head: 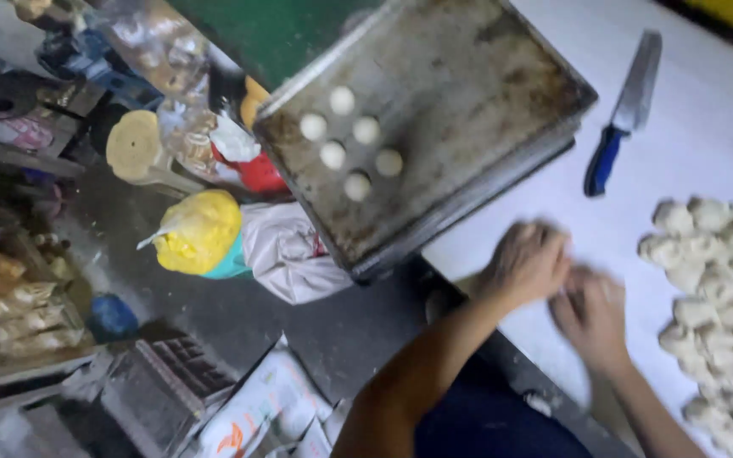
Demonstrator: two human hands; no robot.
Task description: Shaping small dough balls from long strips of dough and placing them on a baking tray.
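Both hands are working close together at the lower middle of the frame, over the white tabletop (706,144). The left hand (526,263) is lying palm down with fingers curled, the right hand (591,315) is cupped just beside it, and the two are blurring with motion; whatever they are pressing between palm and table is hidden, so I cannot tell if they are closing on anything. A heap of pale, lumpy cut dough pieces (727,297) is lying to the right of the hands, running from mid right down to the lower right corner, with the right hand nearer to it. The pieces are looking rough and irregular, touching one another. Six small, smooth, round white dough balls (349,144) are sitting clustered on a stained, dark metal baking tray (468,85) toward the upper middle, nearer the left hand. A blue-handled steel knife (625,110) is resting at upper right.
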